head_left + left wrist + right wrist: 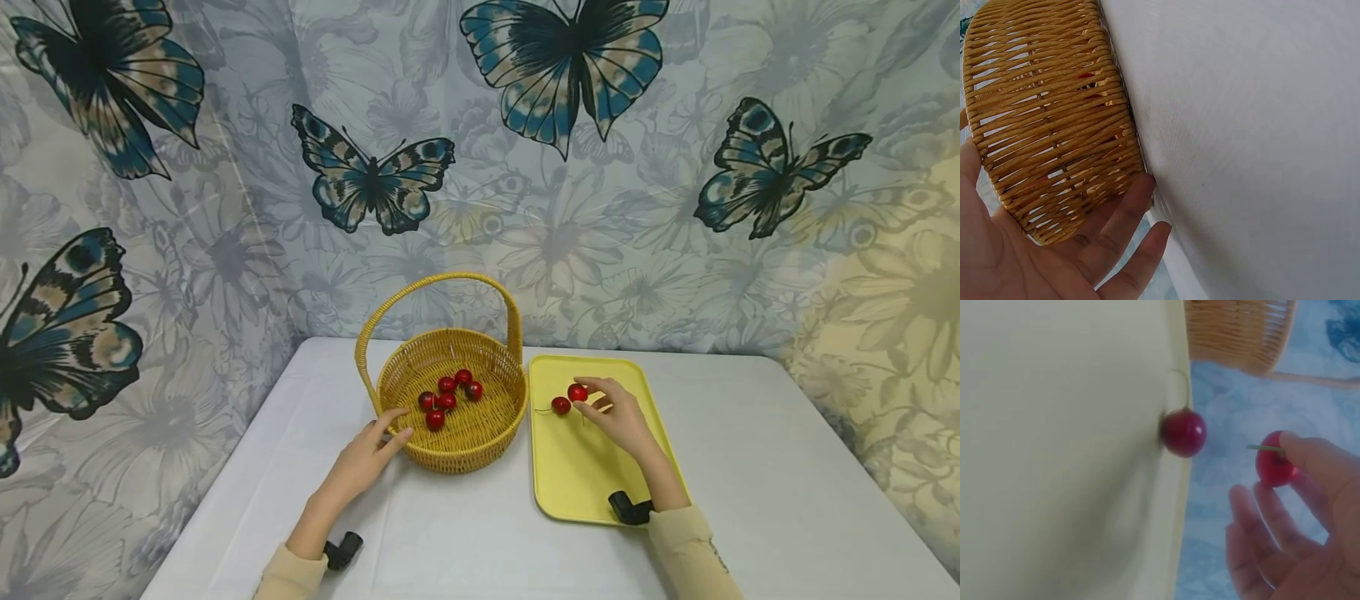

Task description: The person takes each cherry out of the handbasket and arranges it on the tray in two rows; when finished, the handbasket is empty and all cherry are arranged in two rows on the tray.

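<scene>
My right hand (619,417) pinches a red cherry (1274,460) between thumb and fingertips, its green stem showing in the right wrist view. It holds this cherry above the yellow tray (577,483). Another cherry (561,406) with a thin stem lies on the tray, just left of the held one. At the near left side of the woven basket (465,458), my left hand (363,457) grips the rim and side, thumb at the rim and fingers around the lower wall (1054,137). Several cherries (447,401) lie together on the basket's floor.
A tall arched handle (442,279) rises over the basket. The tray stands close against the basket's right side on a white-covered table (765,467). Behind hangs a cloth (637,275) printed with butterflies and flowers.
</scene>
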